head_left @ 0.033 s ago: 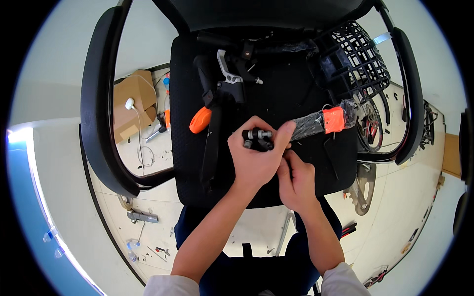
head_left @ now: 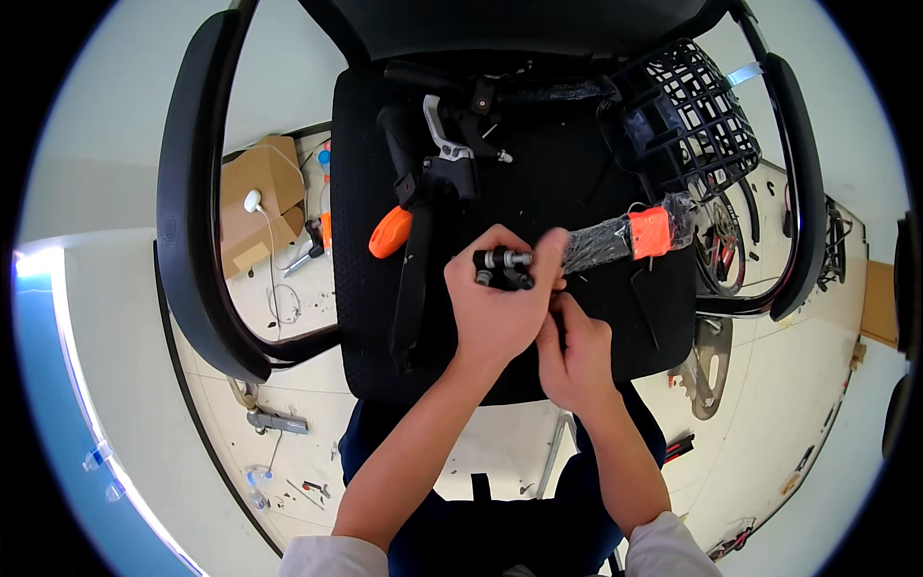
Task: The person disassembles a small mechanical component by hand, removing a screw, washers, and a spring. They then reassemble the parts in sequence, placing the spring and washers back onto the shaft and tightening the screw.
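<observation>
My left hand [head_left: 498, 313] is closed around a black metal part with bolt-like ends [head_left: 506, 260], which pokes out between thumb and fingers. From behind its thumb, a bar in clear plastic wrap [head_left: 596, 243] runs to the right, with an orange band [head_left: 650, 234] near its far end; whether it joins the held part is hidden. My right hand [head_left: 580, 361] pinches with thumb and forefinger just below the left thumb. What lies between those fingertips cannot be made out. Both hands are above the black chair seat [head_left: 538, 183].
Left on the seat lie a silver brake lever [head_left: 442, 130], black bar parts [head_left: 396, 144] and an orange oval piece [head_left: 391, 233]. A black basket [head_left: 687, 120] stands back right. A hex key [head_left: 644, 308] lies at right. Armrests [head_left: 197, 192] flank the seat; a cardboard box [head_left: 264, 188] is on the floor.
My left thumb has shifted slightly up and left along the held part. My right hand has moved a little to the left. Everything else lies as before.
</observation>
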`<state>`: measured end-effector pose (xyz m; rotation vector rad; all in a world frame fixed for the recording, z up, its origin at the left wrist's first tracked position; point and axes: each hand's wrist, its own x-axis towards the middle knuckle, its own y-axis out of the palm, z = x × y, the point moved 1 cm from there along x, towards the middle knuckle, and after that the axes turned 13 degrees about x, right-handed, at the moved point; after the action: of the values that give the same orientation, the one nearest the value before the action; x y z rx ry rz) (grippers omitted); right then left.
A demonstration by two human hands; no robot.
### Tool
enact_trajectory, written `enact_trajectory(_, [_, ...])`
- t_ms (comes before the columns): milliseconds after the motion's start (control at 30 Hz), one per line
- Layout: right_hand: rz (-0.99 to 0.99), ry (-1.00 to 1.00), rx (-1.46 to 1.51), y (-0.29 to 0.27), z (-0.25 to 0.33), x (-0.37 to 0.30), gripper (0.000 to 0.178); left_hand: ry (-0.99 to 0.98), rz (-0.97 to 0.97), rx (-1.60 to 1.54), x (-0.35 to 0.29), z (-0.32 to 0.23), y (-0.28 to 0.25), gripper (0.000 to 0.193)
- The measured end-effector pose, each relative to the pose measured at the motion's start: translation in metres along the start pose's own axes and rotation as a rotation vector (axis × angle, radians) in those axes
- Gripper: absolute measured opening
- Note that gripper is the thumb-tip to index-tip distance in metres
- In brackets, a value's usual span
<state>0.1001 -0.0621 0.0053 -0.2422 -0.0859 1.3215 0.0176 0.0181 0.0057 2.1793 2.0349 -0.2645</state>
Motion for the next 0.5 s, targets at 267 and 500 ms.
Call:
enact_trajectory(267, [-0.008,-0.172,-0.245,0.0033,0.0058,0.0030,0.011,-0.247,0.076,-0.173,0.0046,0.0046,-0.0075,0.031])
enact_trajectory(500, [0.019,-0.371,-0.279,-0.0035,-0.0013,0.0085,0.015,-0.462,0.142,-0.292,0.0043,0.0060,-0.0091,0.025])
